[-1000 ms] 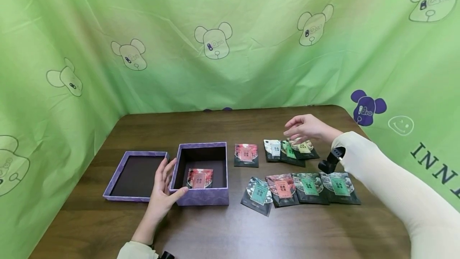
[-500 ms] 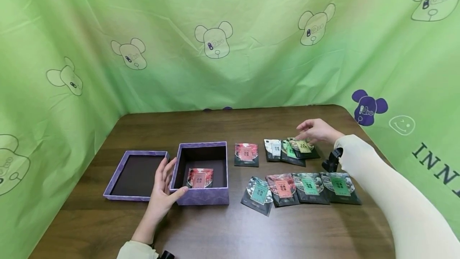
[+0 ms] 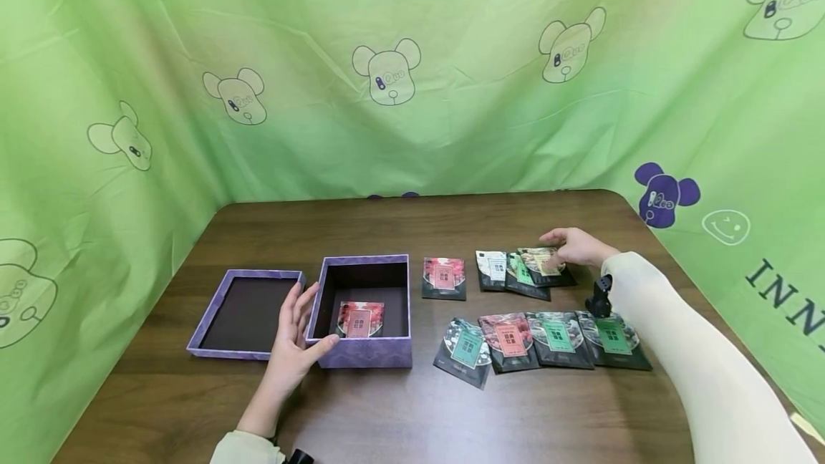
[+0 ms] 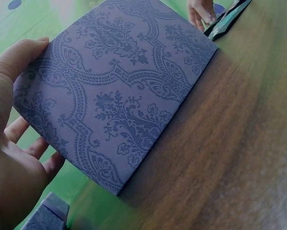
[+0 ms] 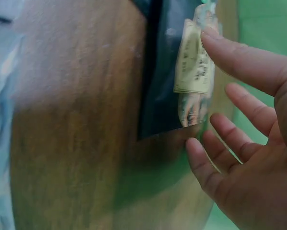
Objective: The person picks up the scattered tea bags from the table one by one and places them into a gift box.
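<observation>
A purple patterned box (image 3: pixel 365 353) stands uncovered on the table, with a red-labelled tea packet (image 3: pixel 361 321) inside it. My left hand (image 3: pixel 291 349) rests at its left side, thumb on the front corner and fingers along the left wall. In the left wrist view, the fingertips go out of sight behind the box. At the right, my right hand (image 3: pixel 576 247) is over a yellow-labelled tea packet (image 3: pixel 538 261). Its thumb touches the packet's printed face in the right wrist view, while the other fingers are spread beyond the packet's far edge.
Left of the box lies its purple-edged lid (image 3: pixel 248 313). A red packet (image 3: pixel 443 278), a white one (image 3: pixel 491 269) and a green one (image 3: pixel 523 274) lie in the back row. Several more packets (image 3: pixel 559 339) overlap in a front row, under the right forearm at their right end.
My right hand has moved right and down from above the back-row packets onto the yellow-labelled packet. The left hand and the box have stayed in place.
</observation>
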Tool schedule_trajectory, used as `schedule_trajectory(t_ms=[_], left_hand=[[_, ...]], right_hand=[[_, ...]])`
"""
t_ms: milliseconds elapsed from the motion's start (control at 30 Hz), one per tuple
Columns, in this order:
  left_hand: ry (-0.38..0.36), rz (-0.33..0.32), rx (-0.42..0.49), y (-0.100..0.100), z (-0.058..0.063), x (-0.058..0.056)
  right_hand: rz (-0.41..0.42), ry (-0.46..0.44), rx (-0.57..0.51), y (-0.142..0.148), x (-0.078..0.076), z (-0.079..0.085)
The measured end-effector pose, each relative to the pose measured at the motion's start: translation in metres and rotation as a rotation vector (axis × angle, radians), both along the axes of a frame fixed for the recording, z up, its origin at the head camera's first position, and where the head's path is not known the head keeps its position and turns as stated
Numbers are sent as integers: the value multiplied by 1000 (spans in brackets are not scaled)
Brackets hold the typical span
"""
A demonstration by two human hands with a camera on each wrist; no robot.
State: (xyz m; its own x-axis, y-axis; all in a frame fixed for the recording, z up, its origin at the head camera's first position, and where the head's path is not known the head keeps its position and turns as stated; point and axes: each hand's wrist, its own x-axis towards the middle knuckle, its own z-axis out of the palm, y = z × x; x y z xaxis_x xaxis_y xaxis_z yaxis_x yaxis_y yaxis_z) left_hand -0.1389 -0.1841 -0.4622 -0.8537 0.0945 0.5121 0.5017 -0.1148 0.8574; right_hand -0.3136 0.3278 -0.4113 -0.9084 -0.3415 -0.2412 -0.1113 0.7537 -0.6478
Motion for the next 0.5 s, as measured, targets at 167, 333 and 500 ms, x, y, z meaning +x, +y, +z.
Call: schedule_trajectory(t_ms=[167, 333, 500], left_hand=[[6, -4, -2, -1, -1, -1], [17, -5, 0, -1, -2, -1], [10, -5, -2, -1, -1, -1]], right_hand=[[22, 32, 60, 1, -2, -7], [33, 55, 57, 1, -4, -9], [0, 59, 44, 0, -5, -8]])
